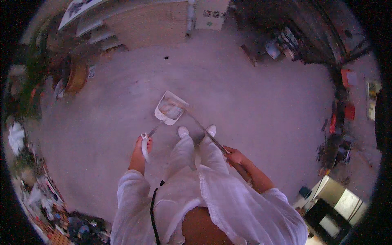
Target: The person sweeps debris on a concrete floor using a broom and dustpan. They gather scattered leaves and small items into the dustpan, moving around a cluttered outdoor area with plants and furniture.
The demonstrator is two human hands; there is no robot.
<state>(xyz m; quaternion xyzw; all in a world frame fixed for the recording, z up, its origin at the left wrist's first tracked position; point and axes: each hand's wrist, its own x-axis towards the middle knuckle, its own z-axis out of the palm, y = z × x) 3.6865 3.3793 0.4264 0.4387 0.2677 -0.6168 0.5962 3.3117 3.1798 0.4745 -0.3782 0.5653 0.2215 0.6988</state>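
Note:
I stand on a bare concrete floor [253, 110] in white trousers and white shoes. My left hand [143, 146] grips the white handle of a long-handled dustpan [169, 109]. Its white pan rests on the floor just ahead of my feet, with pale debris in it. My right hand [233, 156] holds a thin broom stick [204, 130] that slants up and left, its far end reaching the pan's right edge. The broom's head is hard to make out.
Steps [98, 34] and a brick-faced wall [151, 24] rise at the far side. Clutter lines the left edge [36, 188] and the right edge [339, 134]. A white box [210, 14] stands at the top centre. A small dark spot [166, 57] lies on the floor.

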